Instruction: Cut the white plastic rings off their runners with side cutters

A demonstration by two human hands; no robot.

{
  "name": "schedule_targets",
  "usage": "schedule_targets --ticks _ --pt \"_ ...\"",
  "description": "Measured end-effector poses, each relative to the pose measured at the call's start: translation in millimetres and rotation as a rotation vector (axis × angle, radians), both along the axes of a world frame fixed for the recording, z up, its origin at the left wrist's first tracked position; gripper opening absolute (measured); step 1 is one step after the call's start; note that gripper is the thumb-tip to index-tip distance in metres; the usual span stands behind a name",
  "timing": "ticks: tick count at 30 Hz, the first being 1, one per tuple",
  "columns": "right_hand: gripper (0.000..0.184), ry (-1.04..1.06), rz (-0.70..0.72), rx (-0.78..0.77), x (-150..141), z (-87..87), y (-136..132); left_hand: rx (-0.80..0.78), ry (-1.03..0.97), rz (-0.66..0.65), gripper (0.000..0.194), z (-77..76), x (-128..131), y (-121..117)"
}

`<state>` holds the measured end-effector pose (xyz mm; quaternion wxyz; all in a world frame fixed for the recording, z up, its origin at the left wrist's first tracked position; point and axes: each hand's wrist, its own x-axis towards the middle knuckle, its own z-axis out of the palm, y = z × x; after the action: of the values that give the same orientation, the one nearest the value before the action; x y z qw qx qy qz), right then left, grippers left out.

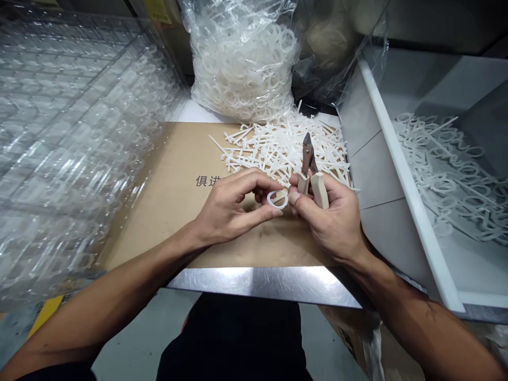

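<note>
Between thumb and fingers, my left hand (234,206) pinches a small white plastic ring (277,199) above the cardboard. My right hand (329,211) holds a pair of nippers (311,169) with cream handles and brown jaws pointing away from me. The right thumb and forefinger reach the ring's right edge; whether they press on it I cannot tell. Behind the hands lies a heap of thin white plastic sprue pieces (273,151). The fingers of my right hand partly hide behind the nipper handles.
A clear bag of white rings (246,69) stands at the back. Stacked clear plastic trays (71,132) fill the left. On the right, a white bin (413,174) contains loose rings and strips (456,174). Cardboard (159,211) covers the metal-edged table (257,283).
</note>
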<state>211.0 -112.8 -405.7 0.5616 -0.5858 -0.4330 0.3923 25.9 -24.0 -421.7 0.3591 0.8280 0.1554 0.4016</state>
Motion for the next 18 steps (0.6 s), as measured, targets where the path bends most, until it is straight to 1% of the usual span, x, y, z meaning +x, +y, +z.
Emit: schedule_targets --ticks 3,6,13,18 --pt "0.009 -0.009 -0.014 0.014 0.7 -1.1 0.7 -0.056 -0.03 -0.002 0.031 -3.1 -0.9 0.8" --pt "0.011 0.036 -0.002 0.015 0.2 -1.2 -0.1 -0.103 -0.043 0.003 0.033 -4.9 -1.7 1.1" --pt "0.017 0.062 0.049 0.021 -0.7 1.2 -2.7 -0.074 -0.016 0.031 0.027 -1.0 -1.1 -1.3" --pt "0.014 0.071 0.063 0.045 -2.4 2.9 -3.4 -0.115 -0.009 -0.005 0.025 -2.4 -1.4 -1.5"
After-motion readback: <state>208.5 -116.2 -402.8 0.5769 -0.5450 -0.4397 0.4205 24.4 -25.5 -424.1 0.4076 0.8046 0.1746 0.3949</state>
